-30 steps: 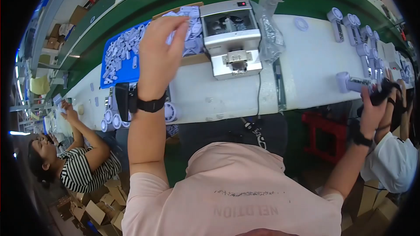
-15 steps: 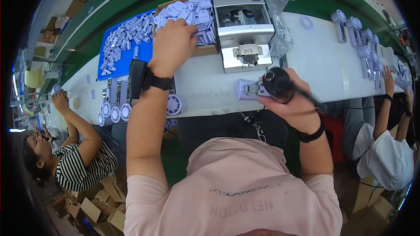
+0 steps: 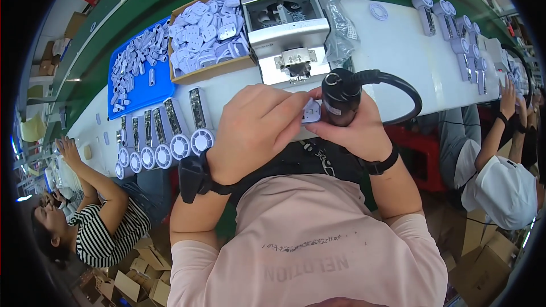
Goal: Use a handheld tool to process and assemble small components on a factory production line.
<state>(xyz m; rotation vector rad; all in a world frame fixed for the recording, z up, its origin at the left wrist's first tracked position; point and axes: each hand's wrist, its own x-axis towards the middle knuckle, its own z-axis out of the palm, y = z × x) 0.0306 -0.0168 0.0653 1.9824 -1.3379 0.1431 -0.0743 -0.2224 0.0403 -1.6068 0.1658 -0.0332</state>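
Half a second ago my left hand [image 3: 250, 128] was over the cardboard box [image 3: 216, 70] of pale covers; now it has come down beside my right hand [image 3: 367, 128], in front of the silver machine [image 3: 290, 37]. My left fingers are drawn together, pinching the left edge of a lavender piece [image 3: 311, 114]; I can't see all of that grip. The piece sits between my two hands, just beside the black corded tool [image 3: 341, 102], which my right fingers are wrapped around, as they were before. With my left forearm moved, the lavender units [image 3: 162, 153] on the bench's left side show uncovered.
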